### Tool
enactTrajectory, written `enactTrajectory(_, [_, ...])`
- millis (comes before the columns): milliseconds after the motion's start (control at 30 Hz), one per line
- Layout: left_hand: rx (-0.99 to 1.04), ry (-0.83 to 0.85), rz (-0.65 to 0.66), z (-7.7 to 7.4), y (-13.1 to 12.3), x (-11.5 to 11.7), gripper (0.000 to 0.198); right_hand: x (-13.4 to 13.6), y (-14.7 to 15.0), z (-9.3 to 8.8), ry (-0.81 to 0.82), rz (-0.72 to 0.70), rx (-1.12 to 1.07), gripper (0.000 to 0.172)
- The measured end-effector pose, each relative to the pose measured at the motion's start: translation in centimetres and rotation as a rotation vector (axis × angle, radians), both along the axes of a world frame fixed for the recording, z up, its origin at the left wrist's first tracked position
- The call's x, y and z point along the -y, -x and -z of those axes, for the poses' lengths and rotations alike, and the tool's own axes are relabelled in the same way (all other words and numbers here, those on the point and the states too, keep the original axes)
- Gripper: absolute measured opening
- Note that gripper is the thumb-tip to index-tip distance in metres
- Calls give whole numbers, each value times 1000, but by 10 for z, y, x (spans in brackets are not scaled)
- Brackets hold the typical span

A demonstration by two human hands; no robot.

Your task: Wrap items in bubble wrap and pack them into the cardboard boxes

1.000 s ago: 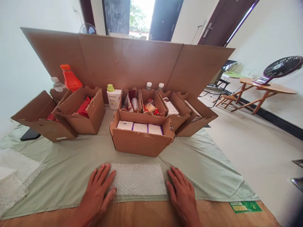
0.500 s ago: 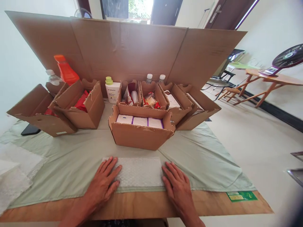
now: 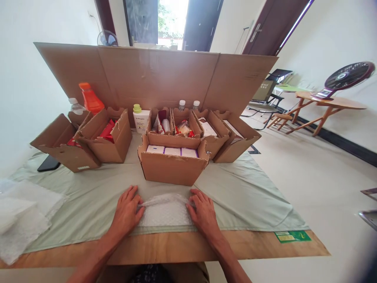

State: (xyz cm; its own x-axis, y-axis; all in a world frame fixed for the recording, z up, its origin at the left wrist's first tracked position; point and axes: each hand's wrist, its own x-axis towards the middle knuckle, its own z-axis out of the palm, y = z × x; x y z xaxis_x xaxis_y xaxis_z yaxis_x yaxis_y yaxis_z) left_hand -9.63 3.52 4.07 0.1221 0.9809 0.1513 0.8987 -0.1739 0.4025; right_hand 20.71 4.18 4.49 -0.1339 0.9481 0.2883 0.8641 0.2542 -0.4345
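A sheet of bubble wrap [image 3: 165, 212] lies on the pale green cloth [image 3: 88, 200] near the table's front edge. My left hand [image 3: 126, 210] grips its left end and my right hand [image 3: 203, 212] grips its right end, thumbs and forefingers pinched on the plastic. Between the hands the sheet is bunched, its far edge lifted off the cloth. Just behind it stands an open cardboard box [image 3: 173, 167] holding three white packs with purple edges [image 3: 172, 151].
Several more open cardboard boxes [image 3: 103, 135] with red packets and snacks stand behind, in front of a tall cardboard screen [image 3: 159, 76]. An orange bottle [image 3: 90, 98] and a white lotion bottle [image 3: 140, 118] stand there too. More bubble wrap [image 3: 20, 220] lies at the left.
Both hands have moved inward toward each other along the sheet. The bubble wrap, flat before, is now bunched and raised between them. The view has pulled back a little.
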Motion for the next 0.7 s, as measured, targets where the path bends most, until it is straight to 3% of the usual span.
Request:
enactTrajectory(133, [67,87,-65,-17,2,9,30,16,-6,-13,45,56,-115,23])
enactTrajectory(233, [181,236,-153,-20,7,15,60,24,-13,-15,169,141,-284,50])
enactTrajectory(300, [269,293,-181,-18,10,19,70,30,-19,-12,249,171,-375,64])
enactTrajectory(367, [326,288,-168,-15,11,24,67,39,-26,-7,265,146,-388,66])
enactTrajectory(600, [343,203,48,-1,8,50,24,76,-43,9,128,-22,-160,54])
enactTrajectory(700, [364,77,142,-9,5,54,24,76,-38,-7,128,-140,-211,47])
